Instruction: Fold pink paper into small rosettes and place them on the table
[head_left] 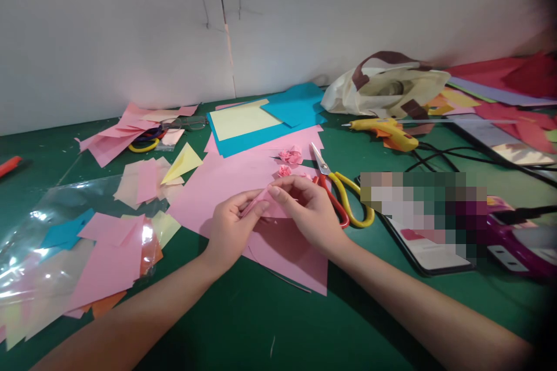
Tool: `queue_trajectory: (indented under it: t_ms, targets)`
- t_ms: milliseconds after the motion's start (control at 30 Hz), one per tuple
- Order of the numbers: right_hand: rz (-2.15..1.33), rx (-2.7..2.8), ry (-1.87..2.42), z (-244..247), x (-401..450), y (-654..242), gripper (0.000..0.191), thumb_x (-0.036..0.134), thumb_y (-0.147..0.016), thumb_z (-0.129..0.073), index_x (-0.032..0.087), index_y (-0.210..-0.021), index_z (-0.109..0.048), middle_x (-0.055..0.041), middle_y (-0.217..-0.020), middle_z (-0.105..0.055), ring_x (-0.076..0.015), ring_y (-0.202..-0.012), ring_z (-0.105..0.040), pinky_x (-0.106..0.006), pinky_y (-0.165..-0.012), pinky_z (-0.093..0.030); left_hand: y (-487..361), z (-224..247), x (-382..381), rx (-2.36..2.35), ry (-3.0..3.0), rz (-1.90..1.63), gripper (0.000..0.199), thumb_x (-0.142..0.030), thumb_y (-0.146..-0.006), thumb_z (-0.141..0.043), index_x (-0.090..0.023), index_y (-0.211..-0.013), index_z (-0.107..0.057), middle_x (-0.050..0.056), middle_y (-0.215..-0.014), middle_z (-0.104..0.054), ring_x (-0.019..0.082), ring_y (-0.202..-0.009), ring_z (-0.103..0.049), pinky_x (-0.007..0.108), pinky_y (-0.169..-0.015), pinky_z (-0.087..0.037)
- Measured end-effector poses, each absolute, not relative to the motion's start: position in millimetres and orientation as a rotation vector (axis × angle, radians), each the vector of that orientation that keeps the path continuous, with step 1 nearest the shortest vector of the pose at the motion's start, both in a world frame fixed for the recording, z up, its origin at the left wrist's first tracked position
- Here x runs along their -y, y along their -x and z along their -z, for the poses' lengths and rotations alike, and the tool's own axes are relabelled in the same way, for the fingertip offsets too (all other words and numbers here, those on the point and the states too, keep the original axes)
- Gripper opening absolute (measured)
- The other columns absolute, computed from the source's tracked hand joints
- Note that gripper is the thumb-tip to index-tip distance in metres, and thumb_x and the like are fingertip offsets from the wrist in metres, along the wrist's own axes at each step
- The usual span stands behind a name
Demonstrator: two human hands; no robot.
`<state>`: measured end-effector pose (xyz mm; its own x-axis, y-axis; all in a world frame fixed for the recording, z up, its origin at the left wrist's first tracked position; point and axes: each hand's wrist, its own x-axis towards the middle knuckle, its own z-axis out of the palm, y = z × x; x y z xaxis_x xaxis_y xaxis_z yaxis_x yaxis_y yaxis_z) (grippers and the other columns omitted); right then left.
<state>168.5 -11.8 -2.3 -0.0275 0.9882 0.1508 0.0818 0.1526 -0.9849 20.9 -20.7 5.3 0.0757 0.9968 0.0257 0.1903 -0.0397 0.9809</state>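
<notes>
Between my two hands is a small folded piece of pink paper (260, 199). My left hand (232, 226) pinches its left side between thumb and fingers. My right hand (311, 208) grips the upper right part, thumb over the paper. Both hands are above a large pink sheet (200, 191). Just beyond my fingers lie small pink paper flowers (289, 155). Right of my right hand rest scissors with red and yellow handles (343, 191), blades pointing away from me.
Paper scraps and a clear plastic bag (65, 214) lie at left. Blue sheets (300, 104) are at the back. A yellow glue gun (387, 130), its black cables, a cloth bag (343, 93), a phone (439, 255) and a purple power strip (509, 243) occupy the right.
</notes>
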Motion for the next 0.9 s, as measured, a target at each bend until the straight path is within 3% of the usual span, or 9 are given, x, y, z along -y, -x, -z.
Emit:
queue_trajectory:
  t_ms: [100,233,400,633,800,900]
  targets:
    - [-1.094,1.368,1.177,1.7,11.5,-168.5,0.018,0.036,-0.081,-0.060,0.019,-0.077,-0.064,-0.0011,-0.067,-0.061,-0.0124,-0.061,-0.054,-0.026,-0.055,-0.043,-20.2,-3.1,19.0,-1.268,-1.330,-1.088,0.028,-0.036,-0.080,-0.064,-0.020,-0.101,-0.073,0.006,-0.092,-0.076,0.020,-0.071,-0.071,0.032,-0.068,-0.060]
    - [-1.106,1.350,1.165,0.4,10.3,-168.2,0.020,0.037,-0.080,-0.060,0.018,-0.072,-0.061,0.0002,-0.063,-0.058,-0.0107,-0.057,-0.051,-0.025,-0.054,-0.041,-18.9,-1.6,18.2,-1.292,-1.320,-1.069,0.032,-0.040,-0.081,-0.062,-0.021,-0.105,-0.072,0.006,-0.101,-0.074,0.023,-0.086,-0.072,0.031,-0.073,-0.059]
    - [-1.141,1.314,1.148,1.1,8.3,-168.3,0.019,0.037,-0.078,-0.062,0.018,-0.073,-0.061,-0.0013,-0.068,-0.062,-0.0120,-0.062,-0.056,-0.025,-0.058,-0.045,-19.8,-3.8,18.7,-1.255,-1.249,-1.038,0.036,-0.040,-0.083,-0.059,-0.019,-0.110,-0.070,0.007,-0.091,-0.076,0.018,-0.063,-0.072,0.029,-0.063,-0.060]
    - [-1.187,1.281,1.116,2.4,8.8,-167.8,0.018,0.036,-0.076,-0.066,0.018,-0.074,-0.061,0.0011,-0.065,-0.058,-0.0108,-0.059,-0.054,-0.024,-0.054,-0.043,-20.6,-6.8,18.3,-1.252,-1.268,-1.021,0.034,-0.026,-0.073,-0.071,-0.014,-0.105,-0.070,0.004,-0.081,-0.077,0.017,-0.072,-0.072,0.025,-0.070,-0.059]
    - [-1.146,1.350,1.110,1.1,9.8,-167.3,0.017,0.034,-0.078,-0.065,0.018,-0.074,-0.064,0.0000,-0.066,-0.063,-0.0114,-0.062,-0.058,-0.024,-0.058,-0.046,-20.9,-8.0,18.4,-1.281,-1.287,-1.049,0.020,-0.023,-0.075,-0.068,-0.015,-0.093,-0.072,0.004,-0.081,-0.077,0.016,-0.075,-0.072,0.022,-0.069,-0.058]
    - [-1.100,1.385,1.119,0.6,9.9,-167.9,0.016,0.033,-0.080,-0.063,0.018,-0.075,-0.065,-0.0003,-0.066,-0.065,-0.0117,-0.063,-0.059,-0.024,-0.059,-0.046,-20.7,-5.1,17.9,-1.265,-1.255,-1.078,0.021,-0.023,-0.075,-0.069,-0.015,-0.095,-0.070,0.004,-0.082,-0.076,0.016,-0.073,-0.072,0.022,-0.068,-0.058]
